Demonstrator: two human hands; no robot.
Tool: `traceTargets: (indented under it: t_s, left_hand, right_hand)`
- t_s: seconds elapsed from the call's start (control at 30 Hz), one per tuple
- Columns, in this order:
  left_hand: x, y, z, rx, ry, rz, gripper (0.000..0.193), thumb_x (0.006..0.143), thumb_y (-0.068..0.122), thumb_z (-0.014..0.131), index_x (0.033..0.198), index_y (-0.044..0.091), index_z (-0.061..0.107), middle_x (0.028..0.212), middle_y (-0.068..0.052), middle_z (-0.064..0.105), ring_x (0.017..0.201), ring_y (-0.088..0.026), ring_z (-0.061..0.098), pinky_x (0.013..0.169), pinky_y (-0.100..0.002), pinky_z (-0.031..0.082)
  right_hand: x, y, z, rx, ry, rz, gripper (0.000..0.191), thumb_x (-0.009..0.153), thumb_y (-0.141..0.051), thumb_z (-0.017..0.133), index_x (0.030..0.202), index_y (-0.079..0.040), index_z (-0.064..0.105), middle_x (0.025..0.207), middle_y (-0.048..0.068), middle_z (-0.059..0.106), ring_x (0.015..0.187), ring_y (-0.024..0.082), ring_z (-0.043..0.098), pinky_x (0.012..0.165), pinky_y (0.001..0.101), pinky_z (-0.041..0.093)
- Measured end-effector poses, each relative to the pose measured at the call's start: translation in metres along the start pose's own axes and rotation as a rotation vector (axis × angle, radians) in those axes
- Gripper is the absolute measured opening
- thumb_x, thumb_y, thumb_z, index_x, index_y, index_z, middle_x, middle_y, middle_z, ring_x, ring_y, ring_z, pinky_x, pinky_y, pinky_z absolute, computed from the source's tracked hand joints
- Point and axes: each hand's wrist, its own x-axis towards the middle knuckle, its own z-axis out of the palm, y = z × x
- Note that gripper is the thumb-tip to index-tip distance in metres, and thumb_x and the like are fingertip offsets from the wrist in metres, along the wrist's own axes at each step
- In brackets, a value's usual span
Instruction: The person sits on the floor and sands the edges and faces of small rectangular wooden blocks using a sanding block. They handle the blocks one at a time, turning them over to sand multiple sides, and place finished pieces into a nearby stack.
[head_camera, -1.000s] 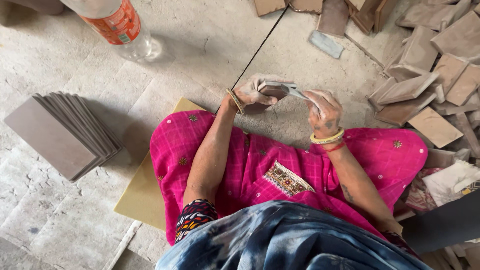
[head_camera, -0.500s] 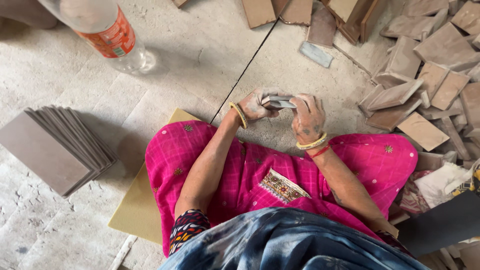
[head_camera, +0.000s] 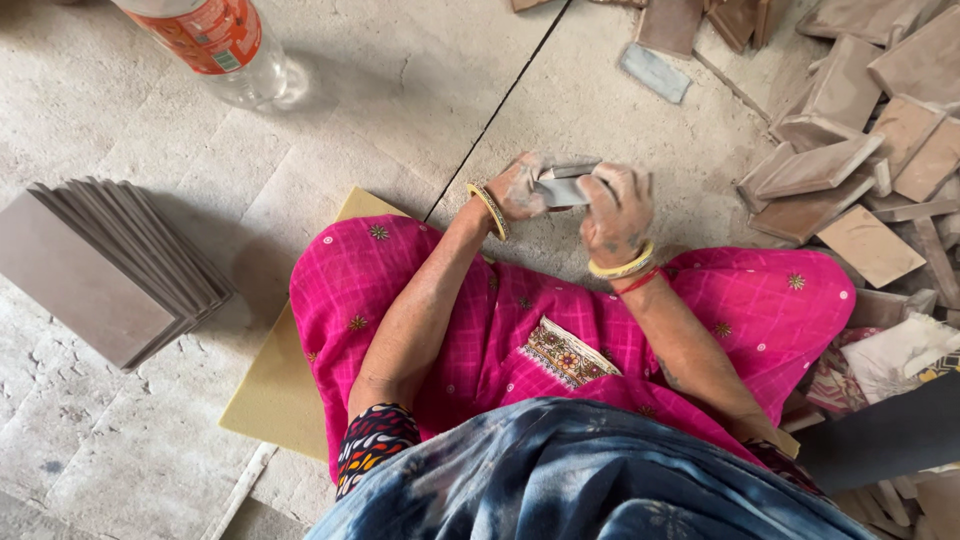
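Observation:
I sit on a yellow foam mat (head_camera: 275, 395) on a dusty stone floor, pink cloth over my knees. Both hands are raised in front of me around one small grey tile piece (head_camera: 560, 185). My left hand (head_camera: 520, 187), with a gold bangle at the wrist, grips its left end. My right hand (head_camera: 617, 208), dusty and with yellow and red bangles, closes over its right end. Most of the piece is hidden by my fingers.
A leaning stack of several brown tiles (head_camera: 110, 265) lies on the floor at left. A heap of loose brown tiles (head_camera: 860, 160) spreads at right. A plastic bottle with a red label (head_camera: 215, 40) lies at the top. A small grey piece (head_camera: 655, 72) lies farther ahead.
The view has shifted slightly. My hands have drawn closer together around the grey piece, and the right hand now covers more of it.

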Motion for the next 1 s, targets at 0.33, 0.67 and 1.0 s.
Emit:
traceTargets:
  t_s: [0.33, 0.67, 1.0]
  left_hand:
    - [-0.007, -0.013, 0.007, -0.232, -0.087, -0.232, 0.070, 0.076, 0.011, 0.076, 0.144, 0.016, 0.059, 0.104, -0.007, 0.076, 0.087, -0.019, 0.066, 0.086, -0.035, 0.058]
    - [-0.006, 0.013, -0.022, -0.460, -0.214, -0.492, 0.072, 0.079, 0.019, 0.073, 0.149, 0.015, 0.057, 0.110, -0.014, 0.077, 0.089, -0.028, 0.068, 0.079, -0.042, 0.061]
    - [-0.007, -0.001, -0.030, -0.443, -0.063, -0.307, 0.070, 0.080, 0.030, 0.088, 0.142, 0.010, 0.063, 0.132, -0.012, 0.073, 0.121, -0.023, 0.069, 0.105, -0.037, 0.054]
  right_hand:
    - [0.001, 0.002, -0.007, 0.047, -0.075, 0.077, 0.008, 0.095, -0.011, 0.061, 0.098, -0.006, 0.067, 0.101, 0.010, 0.064, 0.094, 0.024, 0.060, 0.079, 0.0384, 0.048]
    - [-0.056, 0.084, 0.007, -0.117, -0.270, 0.140, 0.016, 0.110, -0.020, 0.063, 0.100, -0.008, 0.067, 0.095, 0.007, 0.063, 0.087, 0.021, 0.060, 0.073, 0.0348, 0.051]
    - [-0.050, 0.064, -0.038, 0.207, -0.182, 0.335, 0.023, 0.105, -0.021, 0.071, 0.106, 0.002, 0.067, 0.098, 0.015, 0.067, 0.087, 0.032, 0.066, 0.074, 0.0402, 0.053]
